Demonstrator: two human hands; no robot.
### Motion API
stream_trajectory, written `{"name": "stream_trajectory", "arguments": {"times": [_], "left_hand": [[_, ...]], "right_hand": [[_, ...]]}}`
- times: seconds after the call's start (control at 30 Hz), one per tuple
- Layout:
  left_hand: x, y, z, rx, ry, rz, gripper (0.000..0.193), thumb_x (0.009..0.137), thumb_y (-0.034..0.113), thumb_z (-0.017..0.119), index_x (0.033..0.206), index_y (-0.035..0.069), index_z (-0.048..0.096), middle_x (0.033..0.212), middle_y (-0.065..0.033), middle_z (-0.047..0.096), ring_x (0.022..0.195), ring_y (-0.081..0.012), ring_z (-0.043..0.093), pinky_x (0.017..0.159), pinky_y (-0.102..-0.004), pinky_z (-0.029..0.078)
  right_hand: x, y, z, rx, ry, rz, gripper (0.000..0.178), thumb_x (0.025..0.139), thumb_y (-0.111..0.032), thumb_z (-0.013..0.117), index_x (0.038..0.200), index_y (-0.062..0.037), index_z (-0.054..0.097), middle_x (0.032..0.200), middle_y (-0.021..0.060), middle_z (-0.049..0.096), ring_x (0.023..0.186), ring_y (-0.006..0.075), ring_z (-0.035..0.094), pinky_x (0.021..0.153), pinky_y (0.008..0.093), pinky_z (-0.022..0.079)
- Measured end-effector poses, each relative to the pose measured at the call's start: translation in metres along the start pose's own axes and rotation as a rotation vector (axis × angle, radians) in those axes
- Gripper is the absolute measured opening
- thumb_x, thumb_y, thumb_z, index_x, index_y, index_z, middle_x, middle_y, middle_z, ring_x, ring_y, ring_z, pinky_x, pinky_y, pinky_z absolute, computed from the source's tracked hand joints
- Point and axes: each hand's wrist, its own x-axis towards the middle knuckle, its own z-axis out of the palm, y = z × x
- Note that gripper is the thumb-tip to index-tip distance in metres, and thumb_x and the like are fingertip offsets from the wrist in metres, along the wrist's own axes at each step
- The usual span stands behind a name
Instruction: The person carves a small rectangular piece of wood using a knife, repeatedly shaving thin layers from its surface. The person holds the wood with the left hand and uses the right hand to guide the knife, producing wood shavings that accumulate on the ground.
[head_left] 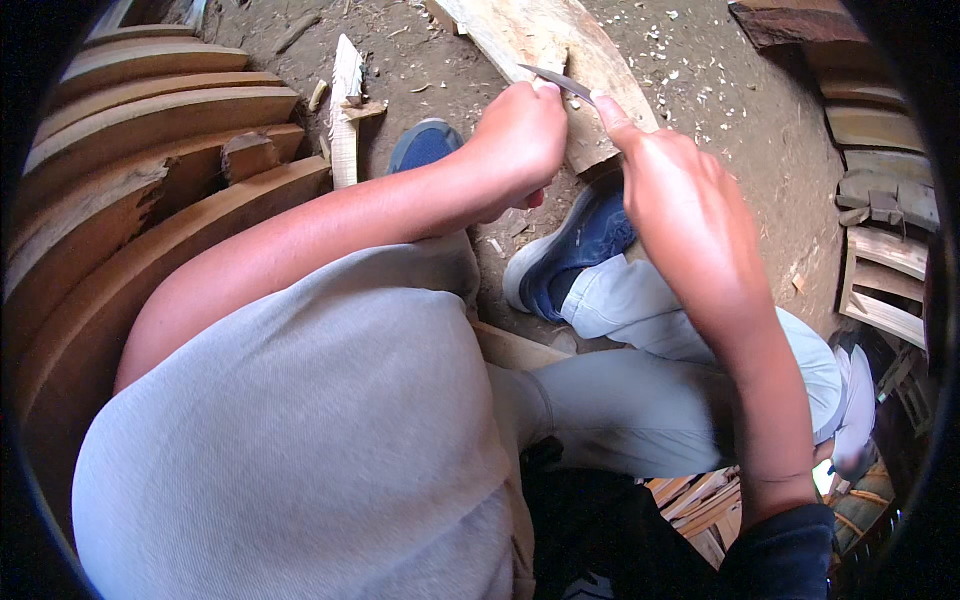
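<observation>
My right hand (685, 190) is closed around the handle of a knife (562, 82), with the thumb stretched along it toward the blade. The dark, narrow blade points left and crosses just above the thumb of my left hand (522, 140). My left fingers are curled into a fist; whatever lies inside them is hidden. Beneath and beyond both hands, a pale wooden plank (595, 50) lies on the dirt ground, its near end close to my right-hand side blue shoe (600, 225).
Curved stacked timber (170, 110) rises along the left. A splintered wood piece (345, 120) lies near my other blue shoe (428, 143). Pale chips dot the dirt floor (740, 130). More wood stands at right, near another person (852, 400). Split sticks (700, 500) lie lower right.
</observation>
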Motion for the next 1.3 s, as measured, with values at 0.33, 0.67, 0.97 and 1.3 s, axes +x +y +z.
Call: {"name": "stream_trajectory", "arguments": {"times": [0.33,0.67,0.97,1.3], "left_hand": [[0.004,0.000,0.010,-0.063,0.022,-0.038,0.030,0.101,0.030,0.035,0.102,0.005,0.050,0.065,-0.0008,0.042,0.041,-0.0134,0.040,0.034,-0.0316,0.033],[0.006,-0.003,0.006,-0.044,-0.046,0.019,0.047,0.100,0.027,0.027,0.078,-0.008,0.049,0.055,-0.0134,0.052,0.039,-0.0258,0.054,0.038,-0.0418,0.045],[-0.001,-0.004,0.002,-0.146,-0.016,-0.036,0.024,0.096,0.028,0.039,0.097,0.007,0.051,0.058,0.0010,0.038,0.038,-0.0122,0.037,0.032,-0.0326,0.030],[-0.001,-0.001,-0.005,-0.178,-0.120,-0.092,0.022,0.095,0.030,0.039,0.095,0.010,0.049,0.057,0.0031,0.034,0.038,-0.0105,0.032,0.032,-0.0308,0.027]], "right_hand": [[0.001,-0.017,0.011,-0.149,-0.052,0.134,0.050,0.090,-0.002,0.048,0.139,-0.0101,0.051,0.091,0.0235,0.065,0.079,0.0378,0.068,0.068,0.0475,0.054],[0.009,0.010,0.010,0.008,0.087,-0.060,0.036,0.091,-0.007,0.051,0.125,-0.0069,0.061,0.088,0.0226,0.067,0.082,0.0373,0.068,0.073,0.0454,0.054],[0.006,0.008,0.010,-0.004,0.051,-0.023,0.038,0.090,-0.005,0.049,0.124,-0.0093,0.064,0.088,0.0232,0.067,0.083,0.0382,0.068,0.076,0.0480,0.053],[0.001,0.020,0.005,0.108,-0.048,0.009,0.045,0.093,-0.007,0.052,0.136,-0.0188,0.056,0.092,0.0225,0.063,0.088,0.0405,0.062,0.078,0.0485,0.048]]}}
